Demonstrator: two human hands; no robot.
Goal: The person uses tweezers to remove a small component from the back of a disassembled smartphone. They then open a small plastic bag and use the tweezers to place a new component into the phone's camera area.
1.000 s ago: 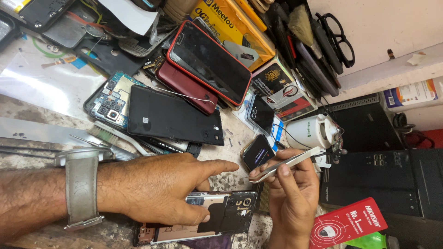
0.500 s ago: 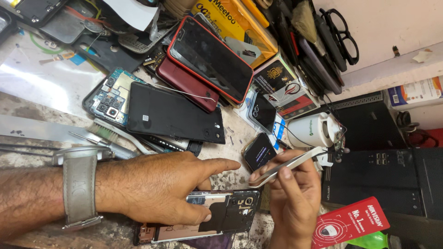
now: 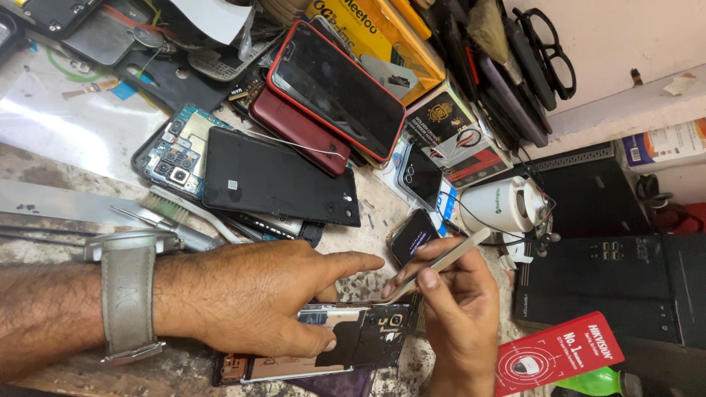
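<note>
My left hand [image 3: 250, 298], with a grey watch strap on its wrist, lies flat over an opened phone body [image 3: 346, 342] on the bench, thumb pressing its near edge and forefinger stretched to the right. My right hand [image 3: 460, 316] pinches a pair of metal tweezers [image 3: 441, 261], whose tip points down-left at the top corner of the phone body, close to the left forefinger. Most of the phone's inside is hidden under my left hand.
A heap of phones lies behind: a black back cover [image 3: 276, 180], a bare circuit board [image 3: 173, 151], a red-edged phone [image 3: 334, 88], a small dark phone [image 3: 412, 235]. A white round device [image 3: 500, 206], black boxes [image 3: 610, 265], a red card [image 3: 559, 353] stand right. A brush [image 3: 184, 217] lies left.
My right hand with the tweezers has dropped slightly and moved left toward the phone body's corner. The left hand has stayed in place.
</note>
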